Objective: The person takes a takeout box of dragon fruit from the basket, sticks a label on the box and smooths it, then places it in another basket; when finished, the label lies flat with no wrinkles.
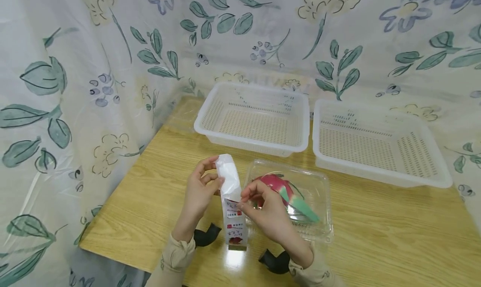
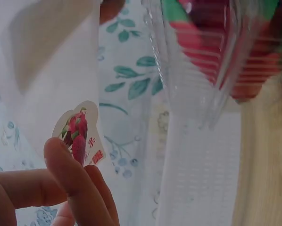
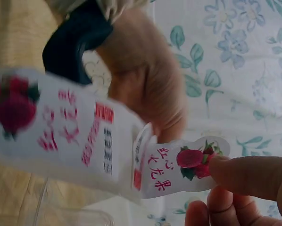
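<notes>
Fingers of my left hand (image 1: 199, 191) curl round the white backing strip's (image 1: 230, 180) top. My right hand (image 1: 264, 210) pinches the half-peeled dragon fruit sticker (image 3: 188, 165) just right of it. Both wrists hover above the worktop (image 1: 375, 232); clear box (image 1: 319, 187) with dragon fruit (image 1: 279, 185) lies behind my right hand.

Left hand (image 1: 199, 191) and right hand (image 1: 263, 210) both pinching

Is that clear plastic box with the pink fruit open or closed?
Closed, it seems: the clear box's lid arches over the dragon fruit, edges meeting the base all round.
</notes>
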Motion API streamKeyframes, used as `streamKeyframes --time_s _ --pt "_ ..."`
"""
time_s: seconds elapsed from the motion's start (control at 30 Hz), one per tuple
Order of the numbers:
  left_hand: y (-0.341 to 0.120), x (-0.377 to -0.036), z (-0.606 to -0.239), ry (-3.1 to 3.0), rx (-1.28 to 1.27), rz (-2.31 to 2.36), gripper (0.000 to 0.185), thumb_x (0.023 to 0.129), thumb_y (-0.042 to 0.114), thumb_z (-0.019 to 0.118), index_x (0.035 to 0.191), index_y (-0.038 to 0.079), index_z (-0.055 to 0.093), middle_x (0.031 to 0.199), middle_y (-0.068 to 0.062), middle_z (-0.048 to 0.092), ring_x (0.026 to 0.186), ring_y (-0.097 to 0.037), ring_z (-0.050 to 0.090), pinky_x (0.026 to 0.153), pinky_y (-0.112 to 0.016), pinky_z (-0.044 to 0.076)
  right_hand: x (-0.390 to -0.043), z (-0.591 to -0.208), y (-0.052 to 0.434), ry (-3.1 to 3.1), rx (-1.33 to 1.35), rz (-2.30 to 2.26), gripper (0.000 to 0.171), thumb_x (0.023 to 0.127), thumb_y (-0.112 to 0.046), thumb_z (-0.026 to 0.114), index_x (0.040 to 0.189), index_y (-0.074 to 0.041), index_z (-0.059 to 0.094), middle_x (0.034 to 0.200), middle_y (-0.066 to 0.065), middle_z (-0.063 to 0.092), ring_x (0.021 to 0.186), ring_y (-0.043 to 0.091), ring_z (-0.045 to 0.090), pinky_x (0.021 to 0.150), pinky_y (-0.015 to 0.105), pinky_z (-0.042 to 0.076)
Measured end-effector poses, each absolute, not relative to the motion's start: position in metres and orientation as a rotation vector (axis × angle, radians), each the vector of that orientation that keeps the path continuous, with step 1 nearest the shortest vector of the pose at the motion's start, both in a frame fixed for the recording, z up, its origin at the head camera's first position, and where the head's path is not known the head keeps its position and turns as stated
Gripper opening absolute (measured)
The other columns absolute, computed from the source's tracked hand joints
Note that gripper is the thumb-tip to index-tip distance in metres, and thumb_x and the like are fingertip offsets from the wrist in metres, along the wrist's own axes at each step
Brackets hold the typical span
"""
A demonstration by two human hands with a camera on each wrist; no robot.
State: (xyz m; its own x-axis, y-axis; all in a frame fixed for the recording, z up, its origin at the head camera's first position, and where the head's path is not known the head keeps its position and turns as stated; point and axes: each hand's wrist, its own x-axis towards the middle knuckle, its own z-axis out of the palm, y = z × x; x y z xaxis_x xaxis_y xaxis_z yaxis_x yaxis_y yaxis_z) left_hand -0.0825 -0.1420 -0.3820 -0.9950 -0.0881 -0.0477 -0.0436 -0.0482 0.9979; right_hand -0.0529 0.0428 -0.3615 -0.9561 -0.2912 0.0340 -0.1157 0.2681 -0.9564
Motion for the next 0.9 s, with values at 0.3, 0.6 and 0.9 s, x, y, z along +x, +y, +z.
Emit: streamKeyframes --time_s 0.3,0.6,0.9 --pt "-0.172 -0.122 -0.41 -2.402 0.302 -2.065 0.056 0.087 -0.01 0.058 0.139 0.006 0.047 0.124 -0.018 0.048 0.071 -0.005 0.059 0.053 -0.022 0.053 -0.052 -0.359 0.053 2.236 -0.432 -1.846 0.017 0.082 0.002 0.069 0.094 0.0 0.058 0.089 0.016 0.064 0.077 0.009 0.059 0.069 0.021 0.052" --pt "-0.184 -0.159 -0.434 -2.658 0.335 -1.888 0.06 0.085 -0.005 0.063 0.141 0.006 0.045 0.125 -0.022 0.054 0.068 -0.009 0.061 0.055 -0.024 0.056 -0.066 -0.358 0.085 2.265 -0.321 -1.832 0.022 0.082 0.002 0.071 0.098 0.004 0.057 0.089 0.014 0.064 0.073 0.006 0.06 0.065 0.019 0.052" --pt "-0.185 -0.183 -0.448 -2.802 0.348 -1.67 0.06 0.084 -0.007 0.062 0.141 -0.001 0.043 0.122 -0.027 0.056 0.056 -0.01 0.057 0.048 -0.021 0.053 -0.078 -0.354 0.129 2.409 -0.254 -1.871 0.022 0.081 0.008 0.069 0.099 0.011 0.057 0.083 0.006 0.063 0.069 0.004 0.06 0.063 0.017 0.053"
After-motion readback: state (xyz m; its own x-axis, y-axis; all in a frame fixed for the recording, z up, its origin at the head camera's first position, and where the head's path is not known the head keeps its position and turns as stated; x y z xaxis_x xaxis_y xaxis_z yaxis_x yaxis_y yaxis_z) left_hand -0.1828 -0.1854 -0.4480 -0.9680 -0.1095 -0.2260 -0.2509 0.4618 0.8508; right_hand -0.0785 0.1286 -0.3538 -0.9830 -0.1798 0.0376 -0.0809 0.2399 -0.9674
